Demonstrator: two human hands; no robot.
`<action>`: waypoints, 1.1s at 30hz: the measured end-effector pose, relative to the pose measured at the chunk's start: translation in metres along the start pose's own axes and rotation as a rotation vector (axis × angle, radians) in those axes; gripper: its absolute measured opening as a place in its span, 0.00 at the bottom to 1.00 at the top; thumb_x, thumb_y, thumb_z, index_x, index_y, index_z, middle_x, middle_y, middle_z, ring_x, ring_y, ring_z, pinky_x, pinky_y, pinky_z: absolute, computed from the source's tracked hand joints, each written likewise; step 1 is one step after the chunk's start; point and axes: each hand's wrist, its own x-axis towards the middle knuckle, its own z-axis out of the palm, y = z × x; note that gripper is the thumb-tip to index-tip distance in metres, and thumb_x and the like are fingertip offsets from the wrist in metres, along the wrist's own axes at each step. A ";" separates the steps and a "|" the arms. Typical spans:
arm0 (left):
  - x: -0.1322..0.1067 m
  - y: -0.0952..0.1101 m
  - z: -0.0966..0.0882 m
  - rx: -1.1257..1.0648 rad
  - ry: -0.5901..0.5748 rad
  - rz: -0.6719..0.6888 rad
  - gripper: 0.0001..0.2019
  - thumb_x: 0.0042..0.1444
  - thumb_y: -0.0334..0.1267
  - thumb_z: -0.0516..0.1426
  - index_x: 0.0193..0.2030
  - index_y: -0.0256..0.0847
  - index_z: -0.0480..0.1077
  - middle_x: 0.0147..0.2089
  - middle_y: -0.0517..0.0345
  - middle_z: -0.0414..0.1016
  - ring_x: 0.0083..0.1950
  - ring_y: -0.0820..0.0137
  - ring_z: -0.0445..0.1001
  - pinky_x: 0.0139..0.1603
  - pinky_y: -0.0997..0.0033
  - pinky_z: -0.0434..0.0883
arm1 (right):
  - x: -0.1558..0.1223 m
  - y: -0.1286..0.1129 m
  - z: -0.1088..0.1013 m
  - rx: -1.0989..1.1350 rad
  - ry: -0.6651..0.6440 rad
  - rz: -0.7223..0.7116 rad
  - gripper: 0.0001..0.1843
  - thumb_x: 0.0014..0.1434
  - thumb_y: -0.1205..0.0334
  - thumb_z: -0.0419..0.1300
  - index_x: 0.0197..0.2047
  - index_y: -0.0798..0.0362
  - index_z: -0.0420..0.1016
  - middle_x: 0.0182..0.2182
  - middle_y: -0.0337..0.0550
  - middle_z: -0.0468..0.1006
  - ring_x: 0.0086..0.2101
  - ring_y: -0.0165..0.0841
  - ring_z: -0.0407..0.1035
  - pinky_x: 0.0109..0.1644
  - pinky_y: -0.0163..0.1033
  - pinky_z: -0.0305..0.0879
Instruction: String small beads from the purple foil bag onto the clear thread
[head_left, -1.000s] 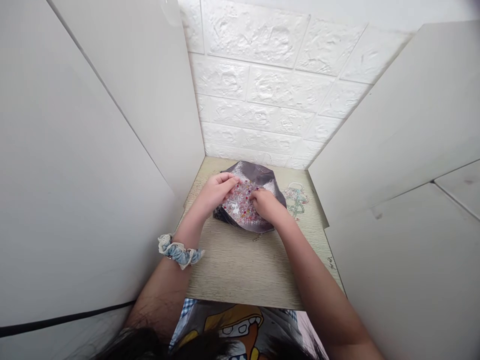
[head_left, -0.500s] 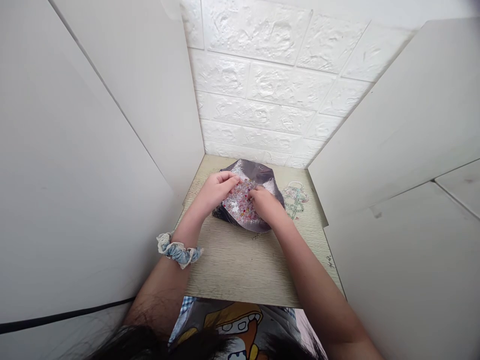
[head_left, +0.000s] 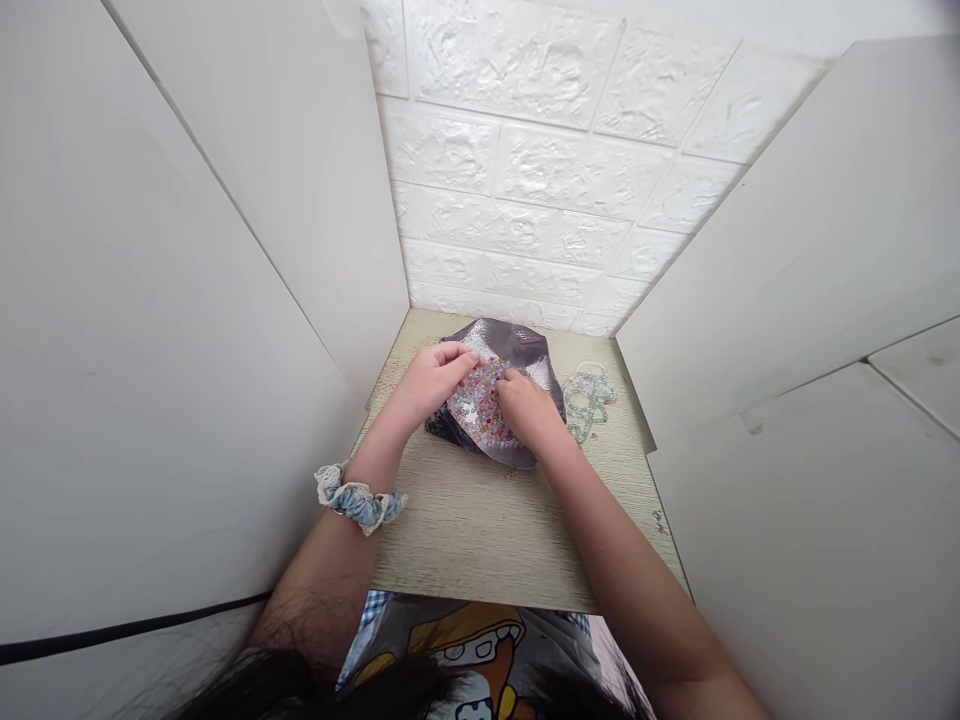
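A dark, shiny silver-lined bag or cloth point(head_left: 525, 350) is spread on the wooden tabletop, with a heap of small pink, clear and red beads point(head_left: 484, 410) in its middle. My left hand point(head_left: 439, 375) comes in over the bag's left side, thumb and fingertips pinched together above the beads; whatever lies between them is too small to make out. On the right, my right hand point(head_left: 523, 400) reaches into the beads with its fingers curled and pinched. Its fingertips are partly hidden, so what they hold cannot be seen.
Strings of green and pale beads point(head_left: 589, 395) lie on the table to the right of the bag. Small metallic bits point(head_left: 659, 522) sit at the right edge. A white brick-patterned wall point(head_left: 510, 200) stands behind, with white panels point(head_left: 322, 200) at both sides.
My right hand has shifted slightly left among the beads, and the bag's right edge has drawn in a little, showing more of the bead strings. My left hand has stayed in place.
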 end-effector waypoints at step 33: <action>0.003 -0.007 0.000 0.121 -0.106 -0.025 0.11 0.49 0.43 0.51 0.29 0.36 0.65 0.26 0.60 0.68 0.16 0.82 0.61 0.13 0.82 0.53 | -0.002 0.008 0.004 0.096 0.005 0.007 0.14 0.59 0.68 0.40 0.36 0.56 0.66 0.38 0.48 0.66 0.36 0.32 0.64 0.34 0.34 0.59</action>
